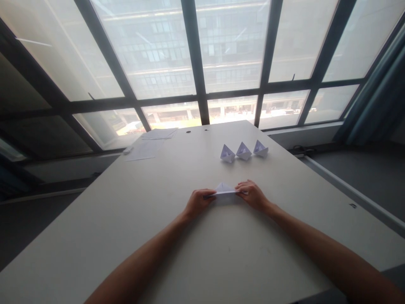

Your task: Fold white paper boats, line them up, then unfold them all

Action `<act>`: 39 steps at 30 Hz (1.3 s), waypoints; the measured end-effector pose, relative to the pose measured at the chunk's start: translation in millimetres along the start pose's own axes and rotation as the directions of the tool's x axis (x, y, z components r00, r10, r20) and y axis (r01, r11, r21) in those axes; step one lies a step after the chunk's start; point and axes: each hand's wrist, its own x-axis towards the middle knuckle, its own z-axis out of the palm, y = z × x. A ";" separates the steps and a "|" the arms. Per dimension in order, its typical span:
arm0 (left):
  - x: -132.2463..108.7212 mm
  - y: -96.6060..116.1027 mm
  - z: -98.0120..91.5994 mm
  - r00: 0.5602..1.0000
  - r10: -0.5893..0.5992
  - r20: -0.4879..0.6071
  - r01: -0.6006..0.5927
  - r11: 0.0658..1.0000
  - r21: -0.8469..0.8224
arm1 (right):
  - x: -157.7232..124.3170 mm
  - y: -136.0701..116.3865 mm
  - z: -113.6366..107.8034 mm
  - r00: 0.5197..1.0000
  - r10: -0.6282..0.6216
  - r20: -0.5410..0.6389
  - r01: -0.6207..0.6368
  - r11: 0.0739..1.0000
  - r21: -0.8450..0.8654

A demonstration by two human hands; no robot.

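Paper boat (pixel 225 190) pinched at both ends by my left hand (pixel 198 203) and right hand (pixel 252 195), both closed on it; tugging too hard could rip the thin paper.

left hand (pixel 198 203): 1; right hand (pixel 252 196): 1; folded paper (pixel 223 190): 1; paper boats (pixel 244 151): 3; paper stack (pixel 160 134): 1; loose sheet (pixel 142 151): 1; surface (pixel 202 249): 1

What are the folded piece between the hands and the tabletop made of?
The folded piece looks like thin white paper, matte, probably plain copy stock: crisp creases, and it holds its folds. The tabletop seems a smooth pale laminate or painted board with a soft satin sheen from the window; its core doesn't show.
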 end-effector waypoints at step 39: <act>-7.7 15.0 9.9 0.973 0.192 0.126 -0.229 0.783 0.578 | 2.7 -0.7 6.8 0.919 0.340 -0.200 -0.367 0.923 -0.118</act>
